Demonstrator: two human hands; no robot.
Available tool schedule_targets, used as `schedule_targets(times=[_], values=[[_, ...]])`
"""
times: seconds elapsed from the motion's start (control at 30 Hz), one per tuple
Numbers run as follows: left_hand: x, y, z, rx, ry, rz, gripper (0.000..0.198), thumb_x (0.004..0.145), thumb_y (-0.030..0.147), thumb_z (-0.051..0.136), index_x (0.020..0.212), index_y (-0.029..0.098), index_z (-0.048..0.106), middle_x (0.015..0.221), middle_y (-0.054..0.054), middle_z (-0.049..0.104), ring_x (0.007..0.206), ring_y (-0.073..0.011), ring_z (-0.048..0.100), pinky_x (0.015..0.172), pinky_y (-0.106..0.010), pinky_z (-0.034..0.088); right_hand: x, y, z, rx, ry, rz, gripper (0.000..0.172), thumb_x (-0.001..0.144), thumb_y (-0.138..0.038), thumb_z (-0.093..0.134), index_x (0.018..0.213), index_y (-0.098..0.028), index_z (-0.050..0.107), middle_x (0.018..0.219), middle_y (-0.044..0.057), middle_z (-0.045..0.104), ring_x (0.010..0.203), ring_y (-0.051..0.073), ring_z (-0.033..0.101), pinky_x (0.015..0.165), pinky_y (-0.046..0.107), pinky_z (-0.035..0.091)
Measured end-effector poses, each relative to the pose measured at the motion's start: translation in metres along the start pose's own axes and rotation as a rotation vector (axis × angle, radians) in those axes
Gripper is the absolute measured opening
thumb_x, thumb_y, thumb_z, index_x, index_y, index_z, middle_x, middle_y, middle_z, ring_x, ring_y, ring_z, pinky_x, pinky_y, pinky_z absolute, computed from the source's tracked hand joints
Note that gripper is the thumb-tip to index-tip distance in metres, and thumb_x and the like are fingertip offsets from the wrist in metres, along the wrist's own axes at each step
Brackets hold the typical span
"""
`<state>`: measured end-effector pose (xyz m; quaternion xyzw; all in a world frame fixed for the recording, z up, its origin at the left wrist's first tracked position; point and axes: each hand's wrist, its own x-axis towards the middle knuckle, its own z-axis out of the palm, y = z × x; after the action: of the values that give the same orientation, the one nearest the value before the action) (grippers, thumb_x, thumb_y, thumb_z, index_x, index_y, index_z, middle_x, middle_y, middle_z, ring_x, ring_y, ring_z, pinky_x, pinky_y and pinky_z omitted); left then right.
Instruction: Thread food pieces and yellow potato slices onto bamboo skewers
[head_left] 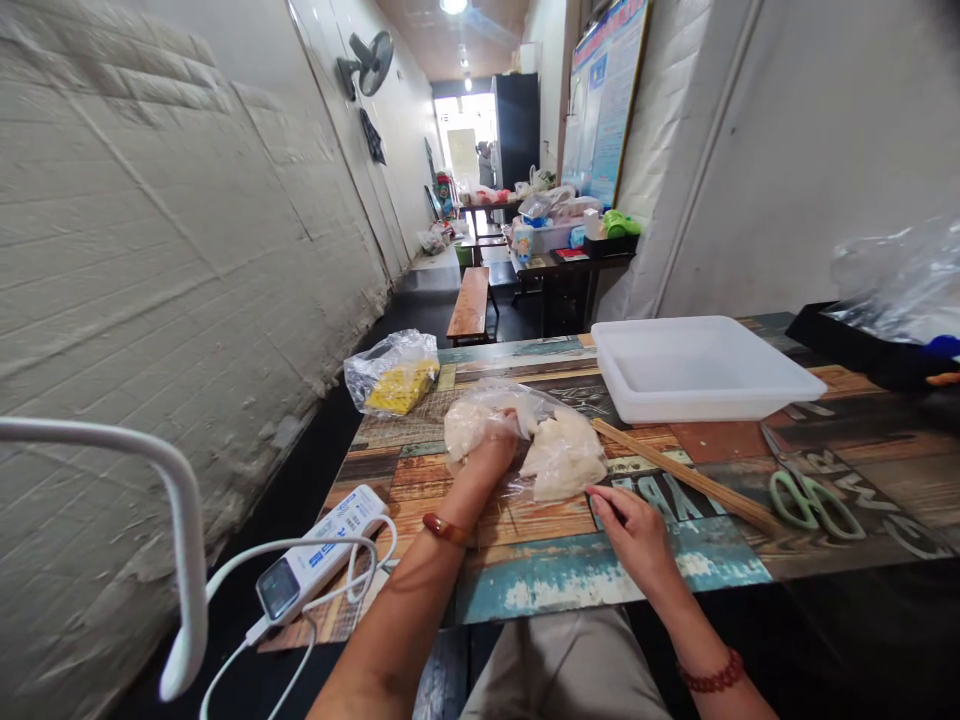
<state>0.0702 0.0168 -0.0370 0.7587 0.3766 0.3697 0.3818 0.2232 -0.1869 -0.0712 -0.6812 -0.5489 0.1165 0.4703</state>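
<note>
- Clear plastic bag [525,398] with pale, soft-looking lumps [564,460] in it, lying on the middle of the patterned surface [712,568].
- Left hand [499,440] reaches in at the left lump; film and contents hide its fingers, so I cannot tell whether they grip.
- Right hand [634,525] is at the bag's near right edge, fingers curled in, tips touching or just beside the film; whether they pinch it, I cannot tell.
- Long wooden piece [690,476] slants from beside the bag towards green-handled scissors [814,500].
- White plastic tub [705,405] behind these, on the right.
- Yellow item [405,387] in another clear bag, far left edge.
- White power strip [330,545] with cables, near left.
</note>
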Motion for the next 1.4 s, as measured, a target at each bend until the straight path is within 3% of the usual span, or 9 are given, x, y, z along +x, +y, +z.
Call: schedule_targets(times=[0.07, 0.17, 0.37, 0.5, 0.63, 0.73, 0.9, 1.1, 1.4], values=[[0.002, 0.006, -0.003, 0.077, -0.009, 0.049, 0.015, 0.076, 0.015, 0.055, 0.087, 0.017, 0.064, 0.095, -0.009, 0.065, 0.097, -0.0206, 0.057, 0.094, -0.035, 0.040, 0.000, -0.001, 0.000, -0.004, 0.000, -0.003, 0.032, 0.091, -0.037, 0.044, 0.096, -0.021, 0.070, 0.095, 0.008, 0.072, 0.089, 0.021, 0.066, 0.081, 0.033, 0.051], [0.000, 0.017, -0.008, -0.117, 0.073, -0.002, 0.018, 0.080, 0.026, 0.054, 0.091, 0.016, 0.065, 0.089, -0.006, 0.066, 0.087, -0.0181, 0.059, 0.082, -0.031, 0.046, 0.000, 0.000, 0.000, -0.007, 0.004, -0.012, 0.032, 0.091, -0.038, 0.044, 0.096, -0.022, 0.071, 0.095, 0.008, 0.072, 0.088, 0.021, 0.067, 0.080, 0.034, 0.052], [-0.012, 0.026, -0.005, -0.725, 0.045, -0.339, 0.040, 0.065, 0.049, 0.069, 0.081, 0.014, 0.062, 0.065, -0.001, 0.062, 0.057, -0.0121, 0.055, 0.055, -0.023, 0.045, -0.001, 0.003, 0.001, -0.003, -0.008, -0.001, 0.032, 0.090, -0.041, 0.045, 0.098, -0.023, 0.071, 0.097, 0.008, 0.072, 0.090, 0.023, 0.066, 0.082, 0.038, 0.052], [-0.019, 0.023, 0.001, -0.841, -0.013, -0.473, 0.041, 0.055, 0.039, 0.078, 0.082, 0.013, 0.062, 0.067, -0.002, 0.064, 0.055, -0.0124, 0.057, 0.050, -0.023, 0.045, -0.001, 0.003, 0.001, -0.017, -0.002, 0.012, 0.033, 0.090, -0.042, 0.045, 0.097, -0.023, 0.071, 0.096, 0.008, 0.072, 0.089, 0.023, 0.066, 0.081, 0.037, 0.052], [-0.022, 0.026, -0.002, -0.936, -0.073, -0.474, 0.050, 0.051, 0.022, 0.079, 0.097, 0.013, 0.063, 0.080, -0.005, 0.069, 0.065, -0.0157, 0.064, 0.058, -0.025, 0.050, 0.000, -0.002, 0.001, -0.005, 0.000, 0.037, 0.032, 0.090, -0.039, 0.045, 0.097, -0.022, 0.071, 0.092, 0.007, 0.072, 0.087, 0.022, 0.067, 0.078, 0.035, 0.053], [-0.022, 0.030, -0.006, -0.980, -0.079, -0.477, 0.043, 0.053, 0.020, 0.078, 0.093, 0.012, 0.064, 0.082, -0.007, 0.070, 0.068, -0.0161, 0.065, 0.064, -0.027, 0.052, 0.002, -0.003, -0.001, -0.006, 0.009, 0.087, 0.032, 0.091, -0.038, 0.044, 0.100, -0.021, 0.070, 0.091, 0.007, 0.072, 0.083, 0.021, 0.067, 0.076, 0.035, 0.053], [-0.022, 0.026, -0.001, -0.963, -0.095, -0.481, 0.035, 0.054, 0.020, 0.076, 0.086, 0.012, 0.065, 0.077, -0.005, 0.069, 0.065, -0.0154, 0.064, 0.063, -0.027, 0.052, 0.020, 0.011, -0.028, -0.210, 0.126, 0.013, 0.032, 0.091, -0.037, 0.044, 0.103, -0.019, 0.068, 0.101, 0.008, 0.070, 0.093, 0.022, 0.065, 0.086, 0.037, 0.050], [-0.026, 0.015, 0.009, -0.677, -0.080, -0.318, 0.046, 0.056, 0.023, 0.074, 0.099, 0.013, 0.062, 0.081, -0.005, 0.069, 0.067, -0.0154, 0.062, 0.059, -0.025, 0.050, 0.053, 0.046, -0.063, -0.662, 0.067, -0.159, 0.034, 0.089, -0.032, 0.046, 0.115, -0.019, 0.063, 0.107, 0.012, 0.067, 0.101, 0.027, 0.060, 0.088, 0.043, 0.045], [-0.025, 0.017, 0.007, -0.247, -0.065, -0.038, 0.034, 0.065, 0.016, 0.059, 0.099, 0.016, 0.065, 0.094, -0.008, 0.069, 0.087, -0.0222, 0.063, 0.087, -0.037, 0.047, 0.043, 0.070, -0.066, -0.806, 0.020, -0.126, 0.026, 0.090, -0.029, 0.042, 0.103, -0.018, 0.063, 0.103, 0.014, 0.067, 0.098, 0.028, 0.061, 0.080, 0.039, 0.046]])
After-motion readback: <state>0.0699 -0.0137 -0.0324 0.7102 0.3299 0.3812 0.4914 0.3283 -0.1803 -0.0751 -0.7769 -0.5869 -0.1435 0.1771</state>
